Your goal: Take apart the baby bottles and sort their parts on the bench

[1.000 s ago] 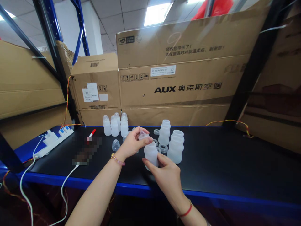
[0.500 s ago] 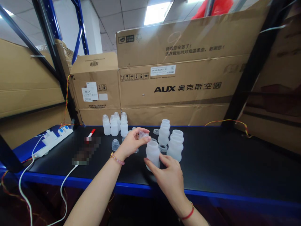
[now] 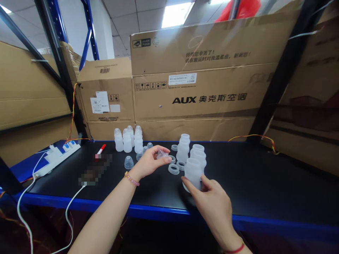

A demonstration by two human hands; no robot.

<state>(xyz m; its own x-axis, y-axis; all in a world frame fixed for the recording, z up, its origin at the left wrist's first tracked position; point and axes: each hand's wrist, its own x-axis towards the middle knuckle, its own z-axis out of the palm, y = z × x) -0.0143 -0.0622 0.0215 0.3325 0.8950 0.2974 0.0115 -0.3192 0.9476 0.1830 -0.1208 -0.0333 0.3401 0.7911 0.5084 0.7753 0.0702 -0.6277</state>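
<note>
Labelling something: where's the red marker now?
In the head view, the red-capped marker lies on the black bench, left of the left hand, between the white power strip and the frosted bottles.

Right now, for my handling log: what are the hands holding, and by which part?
The left hand pinches a clear bottle teat by its edge between the fingertips; the right hand grips a frosted bottle around its lower body.

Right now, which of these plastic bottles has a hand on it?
The front bottle, held in the right hand; the other bottles stand untouched farther back.
</note>
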